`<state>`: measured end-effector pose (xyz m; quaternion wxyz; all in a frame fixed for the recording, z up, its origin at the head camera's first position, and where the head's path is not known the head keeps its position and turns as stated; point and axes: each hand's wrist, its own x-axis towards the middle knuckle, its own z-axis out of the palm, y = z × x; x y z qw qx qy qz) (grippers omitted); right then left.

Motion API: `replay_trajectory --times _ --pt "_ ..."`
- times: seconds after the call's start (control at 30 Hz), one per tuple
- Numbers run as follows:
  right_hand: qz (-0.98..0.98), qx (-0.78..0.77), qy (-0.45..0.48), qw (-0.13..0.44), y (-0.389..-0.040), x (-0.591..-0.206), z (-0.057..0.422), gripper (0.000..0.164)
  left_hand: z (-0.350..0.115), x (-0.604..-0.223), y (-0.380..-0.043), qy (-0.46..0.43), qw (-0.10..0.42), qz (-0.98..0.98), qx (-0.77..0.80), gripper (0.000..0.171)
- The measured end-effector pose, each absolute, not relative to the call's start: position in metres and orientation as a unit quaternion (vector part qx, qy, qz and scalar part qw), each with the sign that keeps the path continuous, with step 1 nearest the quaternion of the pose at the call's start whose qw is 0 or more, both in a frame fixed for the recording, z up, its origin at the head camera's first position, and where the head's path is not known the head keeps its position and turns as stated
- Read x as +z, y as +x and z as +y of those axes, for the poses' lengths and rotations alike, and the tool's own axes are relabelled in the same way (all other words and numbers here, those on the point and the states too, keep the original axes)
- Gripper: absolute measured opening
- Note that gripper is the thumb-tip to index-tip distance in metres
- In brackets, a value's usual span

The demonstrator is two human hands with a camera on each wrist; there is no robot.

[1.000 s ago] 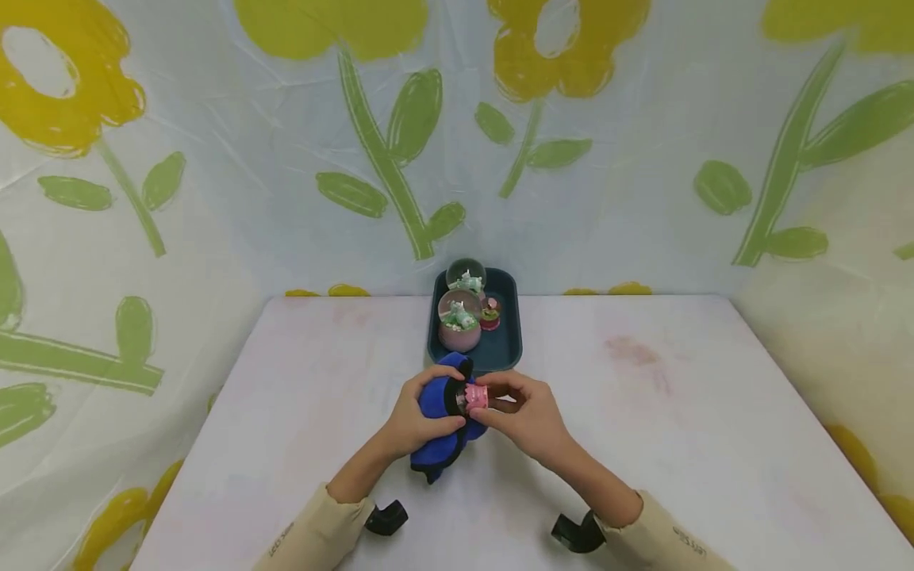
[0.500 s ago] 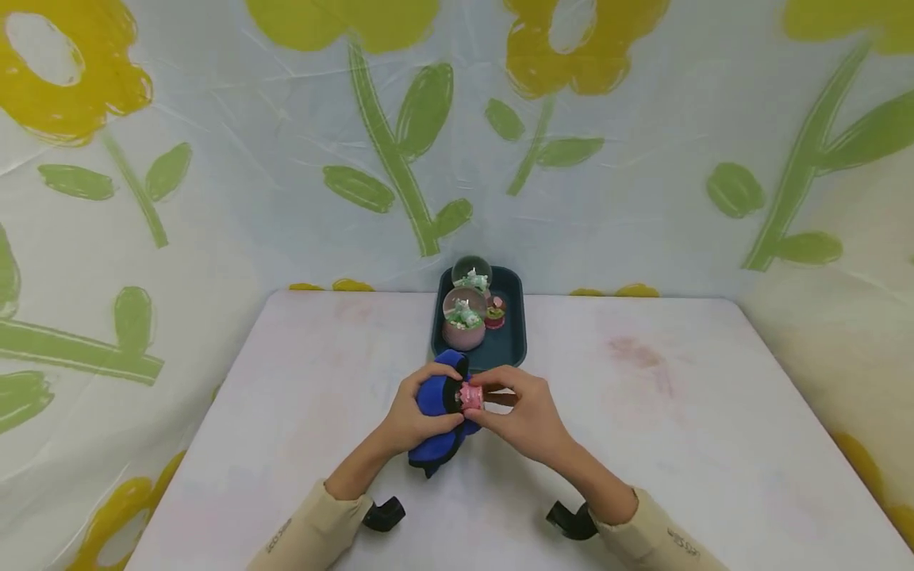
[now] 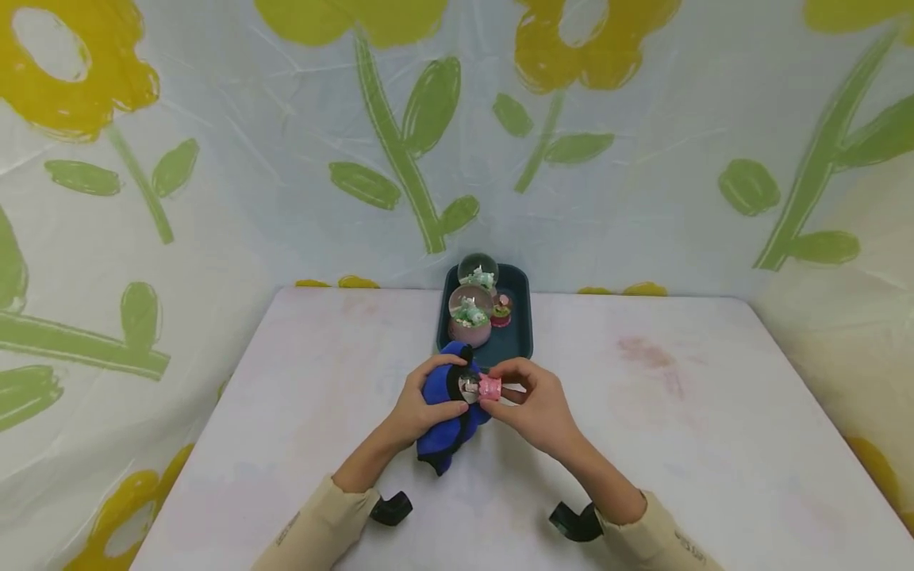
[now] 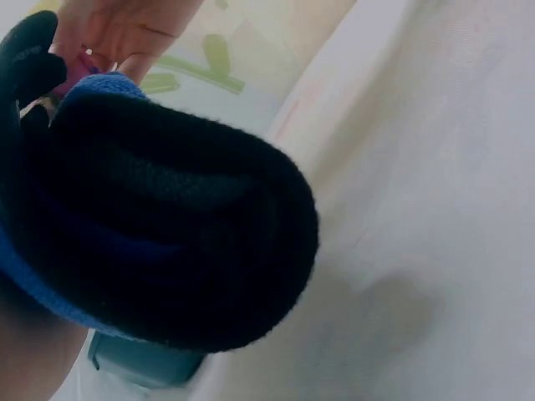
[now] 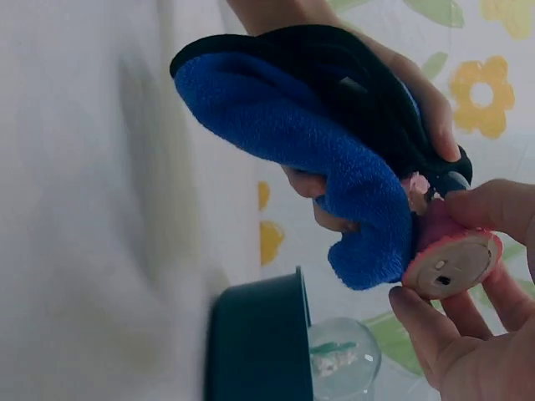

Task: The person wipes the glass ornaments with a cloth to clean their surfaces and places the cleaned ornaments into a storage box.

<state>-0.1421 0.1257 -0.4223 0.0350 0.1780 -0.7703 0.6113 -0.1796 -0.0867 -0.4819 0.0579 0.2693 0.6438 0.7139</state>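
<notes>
In the head view my left hand (image 3: pixel 423 403) grips a blue cloth (image 3: pixel 439 434) with black edging, bunched around the glass ball of a small snow globe (image 3: pixel 489 387). My right hand (image 3: pixel 537 406) pinches the globe's pink base between thumb and fingers, with the globe lying sideways. The right wrist view shows the pale underside of that base (image 5: pixel 458 266), with fingertips at its rim. Part of the glass shows at the cloth's fold; the rest is covered. In the left wrist view the cloth (image 4: pixel 175 217) fills much of the picture and hides most of the globe.
A dark teal tray (image 3: pixel 518 337) stands just beyond the hands. It holds two larger snow globes, the nearer one (image 3: pixel 470 316) on a pinkish base, and a small red-based globe (image 3: pixel 502 310). Black curved pieces (image 3: pixel 391 508) stick out by both wrists. A flower-patterned sheet hangs behind the white table.
The pink base went closer to the cloth, then drew back a little to the right, so more of the glass shows now. The head view has shifted slightly.
</notes>
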Motion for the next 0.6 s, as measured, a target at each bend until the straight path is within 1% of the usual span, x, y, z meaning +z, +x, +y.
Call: replay_trajectory --times 0.2,0.3,0.4,0.5,0.57,0.6 --pt "-0.773 0.614 0.156 0.024 -0.141 -0.422 0.132 0.049 -0.089 -0.48 -0.186 0.247 0.059 0.65 0.716 0.052" --pt "-0.75 0.649 0.128 0.002 -0.139 -0.42 0.134 0.052 -0.091 -0.48 -0.188 0.239 0.059 0.652 0.717 0.052" --pt "-0.702 0.704 0.105 -0.043 -0.138 -0.417 0.134 0.05 -0.093 -0.48 -0.186 0.231 0.058 0.658 0.714 0.051" --pt "-0.625 0.77 0.095 -0.092 -0.135 -0.413 0.134 0.047 -0.094 -0.479 -0.184 0.228 0.068 0.666 0.707 0.049" --pt "-0.578 0.804 0.091 -0.107 -0.134 -0.41 0.134 0.044 -0.095 -0.477 -0.184 0.226 0.075 0.669 0.704 0.049" --pt "-0.568 0.812 0.089 -0.103 -0.133 -0.409 0.134 0.043 -0.095 -0.476 -0.184 0.224 0.078 0.67 0.704 0.049"
